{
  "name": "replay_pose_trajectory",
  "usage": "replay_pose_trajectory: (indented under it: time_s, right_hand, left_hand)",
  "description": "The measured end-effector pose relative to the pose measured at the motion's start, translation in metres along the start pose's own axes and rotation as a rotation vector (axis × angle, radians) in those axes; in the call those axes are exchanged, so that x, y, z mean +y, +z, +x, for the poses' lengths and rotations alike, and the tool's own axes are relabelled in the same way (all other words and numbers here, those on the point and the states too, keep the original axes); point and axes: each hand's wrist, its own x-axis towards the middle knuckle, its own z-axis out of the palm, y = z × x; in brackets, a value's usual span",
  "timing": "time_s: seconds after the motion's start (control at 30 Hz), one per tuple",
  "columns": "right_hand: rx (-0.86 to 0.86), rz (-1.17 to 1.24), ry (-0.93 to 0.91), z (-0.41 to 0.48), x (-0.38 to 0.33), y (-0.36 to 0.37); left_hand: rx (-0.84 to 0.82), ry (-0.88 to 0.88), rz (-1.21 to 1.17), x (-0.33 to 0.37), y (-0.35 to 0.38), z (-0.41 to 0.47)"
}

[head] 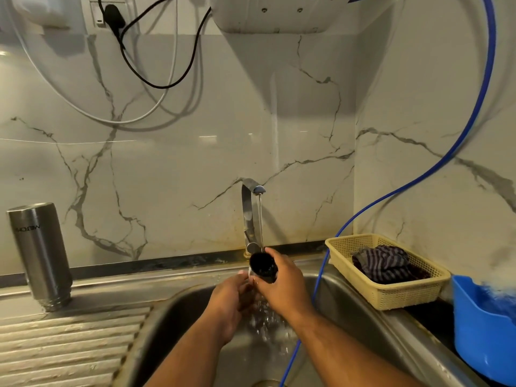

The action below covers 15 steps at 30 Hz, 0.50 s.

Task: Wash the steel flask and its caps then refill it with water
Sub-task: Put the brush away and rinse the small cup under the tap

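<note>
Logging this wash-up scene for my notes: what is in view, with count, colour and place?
steel flask: 1, silver, upside down, left of sink
cap: 1, black, under running tap
tap: 1, steel, behind sink
sink: 1, steel, centre
basket: 1, beige, right of sink
cloth: 1, dark striped, in basket
tub: 1, blue, far right
hose: 1, blue, upper right down into sink
black cable: 1, black, upper left
white cable: 1, white, upper left
left hand: at cap's lower end, grip unclear
right hand: grips cap

The left hand (227, 301) and right hand (283, 287) are bare (forearms (349, 350) too, wholly uncovered).
</note>
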Motion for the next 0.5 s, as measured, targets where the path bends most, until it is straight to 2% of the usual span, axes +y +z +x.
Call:
replay_pose_trajectory:
  time_s: [0.1,0.17,0.23,0.33,0.4,0.5]
  right_hand:
    - [-0.116,0.086,0.094,-0.0026,-0.0012,-0.0007]
    - [-0.048,0.191,0.142,0.0012,0.0028,-0.0002]
    - [-0.043,0.448,0.311,0.0021,-0.0018,-0.0024]
    - [-0.2,0.634,0.613,-0.0011,-0.0044,-0.0047]
    - [-0.242,0.731,0.696,-0.0007,-0.0023,-0.0027]
    - [-0.188,0.923,0.745,0.0051,-0.0041,-0.0021]
  left_hand:
    - [0.003,-0.016,-0.001,-0.0015,-0.0012,-0.0004]
    - [0.014,-0.001,-0.011,-0.0017,-0.0003,-0.0002]
    - [0.026,0.038,0.002,-0.0024,-0.0008,0.0006]
    - [-0.013,0.117,0.149,-0.0037,-0.0009,0.0018]
    - [-0.081,0.208,0.265,-0.0037,0.0,0.0006]
    - [-0.12,0.339,0.377,-0.0032,0.0027,0.001]
